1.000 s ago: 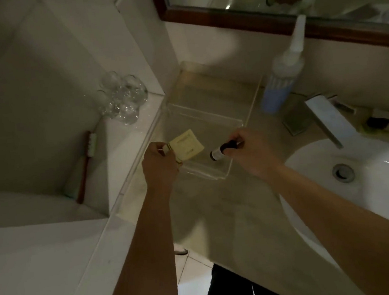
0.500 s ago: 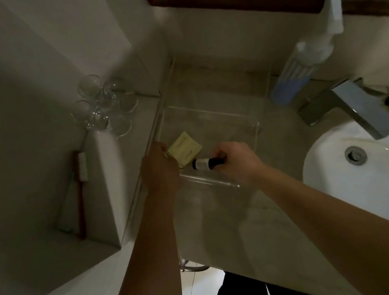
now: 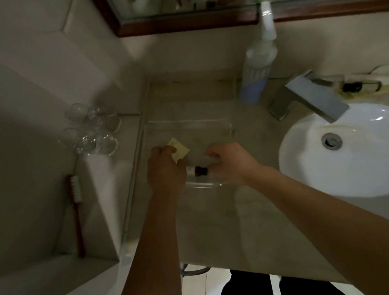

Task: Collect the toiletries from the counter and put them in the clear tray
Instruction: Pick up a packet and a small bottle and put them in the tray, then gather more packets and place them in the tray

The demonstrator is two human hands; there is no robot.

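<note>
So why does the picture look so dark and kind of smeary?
Head view: the bathroom is dimly lit, only the sink looks bright; both hands, the left hand and right hand, are motion-blurred; the wide lens bends the mirror frame.

- Clear tray (image 3: 231,129): open top, far half bare.
- Spray bottle (image 3: 256,73) stands just beyond its right far corner; tap (image 3: 313,97) further right.
- Worktop (image 3: 220,221) nearer the person: bare.

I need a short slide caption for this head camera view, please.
Left hand holding a yellow packet and right hand a small bottle over the clear tray.
</note>
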